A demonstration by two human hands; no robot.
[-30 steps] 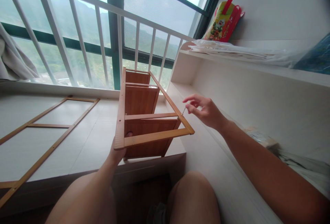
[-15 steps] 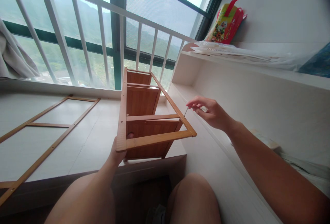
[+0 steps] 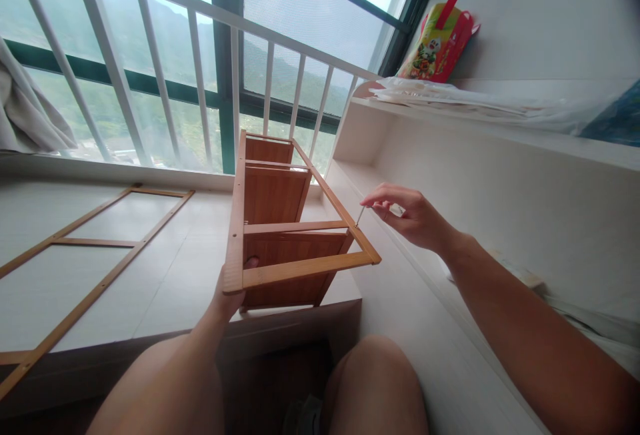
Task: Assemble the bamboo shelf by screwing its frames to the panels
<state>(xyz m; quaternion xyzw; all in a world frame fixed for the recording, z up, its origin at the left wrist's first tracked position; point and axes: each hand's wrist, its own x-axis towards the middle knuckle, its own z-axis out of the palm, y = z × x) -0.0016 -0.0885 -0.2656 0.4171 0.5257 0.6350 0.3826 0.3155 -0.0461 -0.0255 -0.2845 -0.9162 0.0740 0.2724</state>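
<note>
A brown wooden shelf rack (image 3: 295, 263) with several panels stands on the white ledge in front of me. My left hand (image 3: 233, 295) is closed around the near left corner of its frame, the thumb showing on the inner side. Beside the right rail, my right hand (image 3: 395, 211) pinches a thin metal hex key (image 3: 360, 215) between thumb and fingers. The key's lower end meets the rail near the middle crossbar; the fastener under it is too small to make out.
A second wooden frame (image 3: 103, 285) lies flat on the ledge (image 3: 165, 275) at left. Behind are white railings (image 3: 200, 88) and a window. A white shelf unit (image 3: 450, 155) borders the right, with a red and yellow bag (image 3: 440, 45) on top. My knees are below.
Almost nothing differs. My right hand has shifted very slightly upward, with the hex key still against the rail. The rack and my left hand stay in place.
</note>
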